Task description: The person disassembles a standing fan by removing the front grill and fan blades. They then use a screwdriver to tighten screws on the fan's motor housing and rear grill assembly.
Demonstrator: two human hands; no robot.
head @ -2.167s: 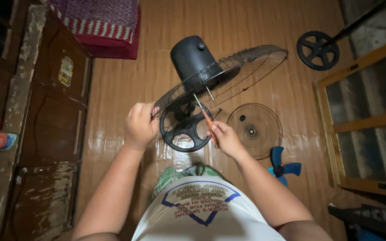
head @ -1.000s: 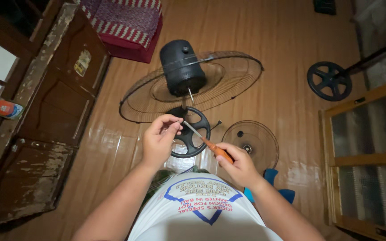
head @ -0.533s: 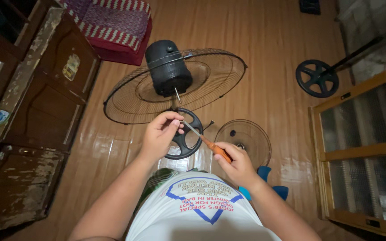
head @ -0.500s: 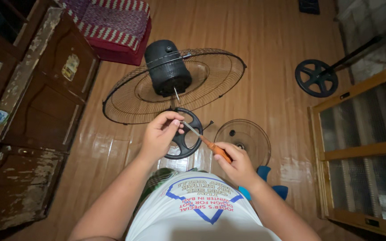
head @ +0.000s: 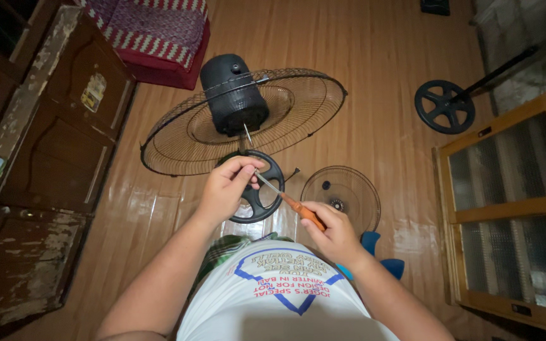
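Note:
A black fan motor (head: 234, 101) sits upright in a round wire guard (head: 298, 117) lying on the wooden floor. Just in front of it is a black spoked base ring (head: 266, 196). My left hand (head: 225, 186) pinches the metal tip of an orange-handled screwdriver (head: 289, 202) over that ring. My right hand (head: 333, 233) grips the screwdriver's orange handle, lower and to the right.
A second round wire guard (head: 342, 192) lies flat to the right, with blue fan blades (head: 380, 259) near it. A black stand base with a pole (head: 445, 106) lies farther right. Wooden cabinets (head: 513, 202) flank the right side, a dark wooden door panel (head: 64, 120) the left.
The view drifted slightly; the motor and guard sit a little further right in the frame. Both hands stay on the screwdriver over the spoked ring.

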